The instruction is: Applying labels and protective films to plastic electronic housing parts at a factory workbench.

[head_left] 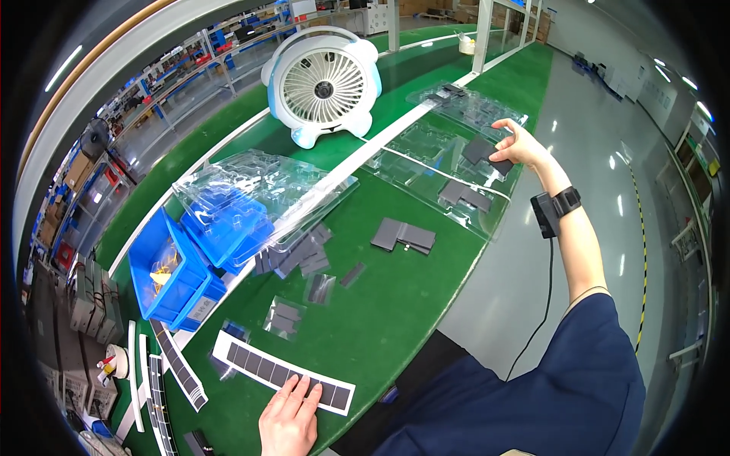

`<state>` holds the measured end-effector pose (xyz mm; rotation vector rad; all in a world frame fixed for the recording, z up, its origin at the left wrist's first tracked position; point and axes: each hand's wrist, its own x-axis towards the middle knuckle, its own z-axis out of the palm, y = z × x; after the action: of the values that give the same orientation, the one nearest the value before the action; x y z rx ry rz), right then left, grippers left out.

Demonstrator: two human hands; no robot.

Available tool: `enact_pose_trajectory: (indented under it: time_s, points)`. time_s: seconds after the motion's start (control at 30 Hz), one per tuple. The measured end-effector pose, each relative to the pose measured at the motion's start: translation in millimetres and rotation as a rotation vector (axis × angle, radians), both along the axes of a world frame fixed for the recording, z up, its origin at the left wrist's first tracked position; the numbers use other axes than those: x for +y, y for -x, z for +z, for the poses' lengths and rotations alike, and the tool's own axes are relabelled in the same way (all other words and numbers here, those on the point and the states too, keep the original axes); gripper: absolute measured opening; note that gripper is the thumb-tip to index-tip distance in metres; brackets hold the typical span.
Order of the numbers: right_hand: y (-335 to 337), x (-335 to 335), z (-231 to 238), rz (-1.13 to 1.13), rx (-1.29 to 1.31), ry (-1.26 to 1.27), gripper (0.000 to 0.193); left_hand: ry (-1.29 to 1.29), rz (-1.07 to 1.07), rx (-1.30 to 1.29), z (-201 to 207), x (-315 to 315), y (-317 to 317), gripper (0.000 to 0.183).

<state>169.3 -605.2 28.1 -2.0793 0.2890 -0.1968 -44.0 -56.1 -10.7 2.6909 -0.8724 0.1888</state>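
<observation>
At the lower middle, my left hand [290, 416] lies with fingers stretched over a white backing strip [220, 346] that carries a row of dark grey squares. Farther off on the right, my right hand [525, 146] is over a clear plastic tray [411, 156], its thumb and index finger apart. The thumb touches a dark grey flat piece [502, 166] in the tray. Another dark piece [477, 150] sits just left of it, and more dark pieces [465, 195] rest in the tray's near part. A black device on a band, with a cable, is on my right wrist.
Grey blocks [403, 235] lie mid-table. Small clear bags [285, 316] and loose grey pieces [304, 251] are left of them. Blue bins [160, 266], stacked clear trays [262, 190] and a white fan [323, 90] stand farther left and back. More strips [179, 365] lie lower left.
</observation>
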Motion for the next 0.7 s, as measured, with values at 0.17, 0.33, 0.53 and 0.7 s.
enact_pose_trajectory:
  time_s: [0.17, 0.33, 0.53, 0.7]
  points:
    - [14.9, 36.5, -23.0, 0.082, 0.148, -0.218, 0.075, 0.004, -0.011, 0.023, 1.7, 1.2, -1.2, 0.040]
    - [23.0, 44.6, -59.2, 0.142, -0.038, 0.016, 0.068, 0.008, 0.019, -0.061, -6.8, -6.5, -4.3, 0.039]
    - [26.5, 60.8, -48.5, 0.156, -0.039, 0.489, 0.064, -0.007, 0.028, -0.059, -4.4, -6.2, -3.7, 0.038]
    - [18.1, 52.6, -48.5, 0.150, 0.063, 0.365, 0.065, 0.001, 0.031, -0.066, -4.1, -4.6, -3.8, 0.037]
